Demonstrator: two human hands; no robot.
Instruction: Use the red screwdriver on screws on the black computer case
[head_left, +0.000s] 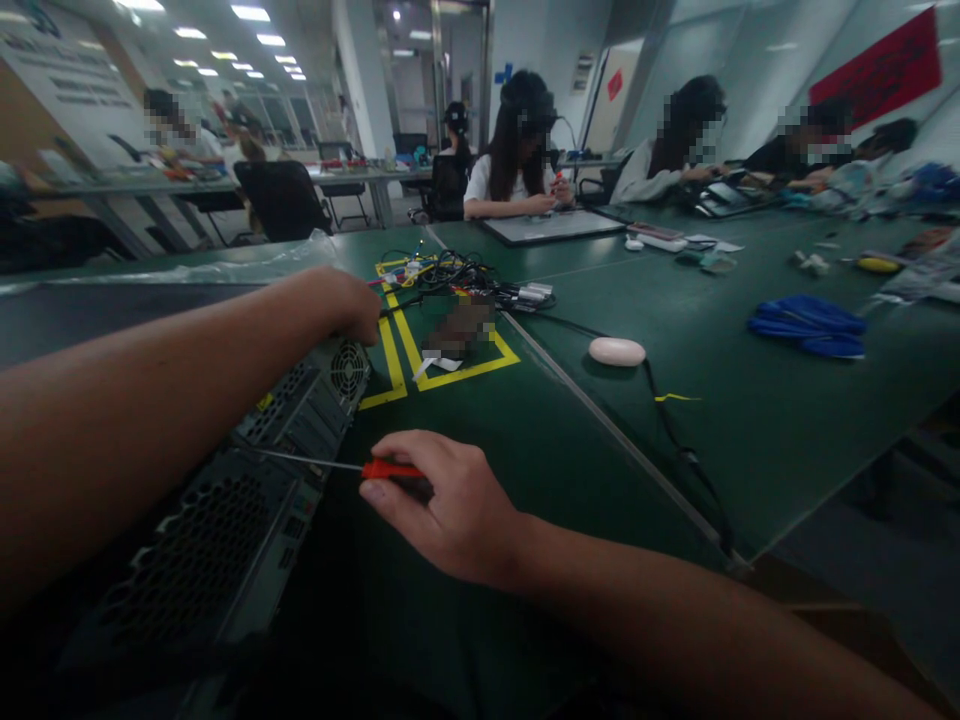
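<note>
A desktop computer case (285, 530) lies on the left of the green table, its vented back panel towards me. My right hand (450, 500) is closed around the red handle of a screwdriver (394, 470). The screwdriver's long shaft points left, and its tip reaches the slot area of the back panel; the exact contact point is too dark to make out. Over the far corner of the case, beside the round fan grille (349, 370), my left hand (358, 305) is curled against the edge. Most of its fingers are hidden from view.
Beyond the case, a tangle of cables (457, 270) lies by yellow tape marks (465, 378). A pale oval object (616, 351) rests on a black cable (679, 440). A blue bundle (808, 325) lies to the right. Several people sit at the tables beyond.
</note>
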